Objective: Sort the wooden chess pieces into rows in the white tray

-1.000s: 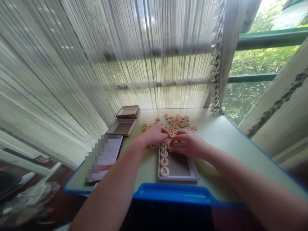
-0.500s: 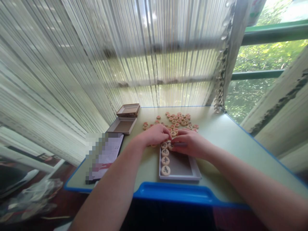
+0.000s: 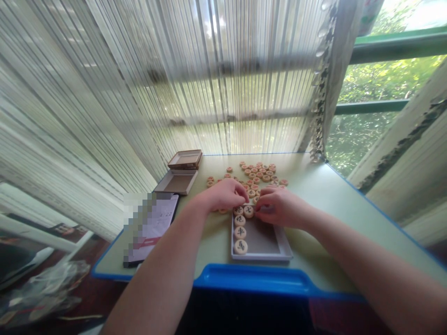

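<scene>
A shallow white box tray [image 3: 284, 256] lies near the table's front edge. A column of round Chinese chess pieces with dark characters runs down its left side, including the lowest piece [image 3: 240, 246]. At the far end, another Chinese chess piece [image 3: 248, 211] sits beside the top of the column. My right hand [image 3: 279, 207] is just right of that piece, apart from it, fingers bent and seemingly holding nothing. My left hand [image 3: 228, 194] is over the tray's far left corner, fingers curled down together; what is under its fingertips is hidden.
Loose Chinese chess pieces [image 3: 256, 175] are scattered behind my hands. At the left stand an open box part [image 3: 179, 180] and a brown-edged box [image 3: 185, 159], with a partly blurred tablet-like device [image 3: 159, 228] in front. A blue trough [image 3: 256, 279] edges the table [image 3: 335, 218].
My right hand has drawn slightly right, off the piece at the tray's far end, so its character now shows. My left hand has hardly moved.
</scene>
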A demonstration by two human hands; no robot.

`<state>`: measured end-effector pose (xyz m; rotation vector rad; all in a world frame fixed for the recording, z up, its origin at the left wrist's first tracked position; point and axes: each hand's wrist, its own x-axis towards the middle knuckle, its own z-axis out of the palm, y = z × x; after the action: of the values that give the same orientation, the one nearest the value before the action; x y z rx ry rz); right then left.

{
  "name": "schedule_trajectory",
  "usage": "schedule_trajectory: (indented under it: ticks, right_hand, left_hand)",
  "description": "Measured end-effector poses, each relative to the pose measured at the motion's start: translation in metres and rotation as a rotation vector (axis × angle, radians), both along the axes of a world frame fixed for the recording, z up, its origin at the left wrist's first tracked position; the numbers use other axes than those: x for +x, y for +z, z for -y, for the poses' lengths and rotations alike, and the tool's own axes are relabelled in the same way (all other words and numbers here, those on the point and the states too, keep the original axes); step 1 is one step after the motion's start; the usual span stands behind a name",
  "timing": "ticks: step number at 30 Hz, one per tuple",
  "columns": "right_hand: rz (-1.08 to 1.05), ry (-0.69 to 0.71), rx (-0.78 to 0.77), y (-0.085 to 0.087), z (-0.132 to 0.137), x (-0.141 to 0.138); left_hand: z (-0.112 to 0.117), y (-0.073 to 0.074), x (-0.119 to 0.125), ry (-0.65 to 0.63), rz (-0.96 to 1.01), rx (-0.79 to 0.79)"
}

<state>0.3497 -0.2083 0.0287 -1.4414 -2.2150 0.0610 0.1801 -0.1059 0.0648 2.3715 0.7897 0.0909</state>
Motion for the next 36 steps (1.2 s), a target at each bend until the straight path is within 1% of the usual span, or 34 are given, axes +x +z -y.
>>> schedule_trajectory:
  ticks: [3, 7, 10, 13, 18, 30, 34, 36]
  right_hand:
    - [-0.009, -0.015, 0.011, -0.0001, -0.0002, -0.0004]
    - [-0.016, -0.008, 0.025, -0.0014, -0.0012, -0.0010]
    - [-0.018, 0.008, 0.032, -0.0033, -0.0025, -0.0010]
    - [-0.013, 0.021, 0.033, -0.0050, -0.0033, -0.0006]
    - [-0.009, 0.013, 0.022, -0.0047, -0.0026, -0.0006]
    - [-0.021, 0.016, 0.025, -0.0042, -0.0022, -0.0019]
    - [-0.024, 0.006, 0.005, -0.0012, -0.0008, -0.0008]
    - [-0.028, -0.009, -0.002, 0.0021, 0.0002, 0.0019]
  left_hand:
    - [0.0006, 0.0015, -0.0010, -0.039, -0.030, -0.039]
    - [-0.0009, -0.0011, -0.0011, -0.070, -0.022, -0.069]
    - [-0.0018, -0.0022, -0.0007, -0.069, -0.015, -0.076]
    - [-0.0014, -0.0002, -0.0007, -0.063, -0.020, -0.067]
    - [-0.0023, 0.0021, -0.0016, -0.090, -0.030, -0.056]
    - [-0.0042, -0.0039, -0.0015, -0.082, -0.003, -0.097]
    - [-0.0070, -0.0034, -0.0027, -0.108, 0.029, -0.077]
    - [-0.0078, -0.0024, -0.0029, -0.098, 0.050, -0.068]
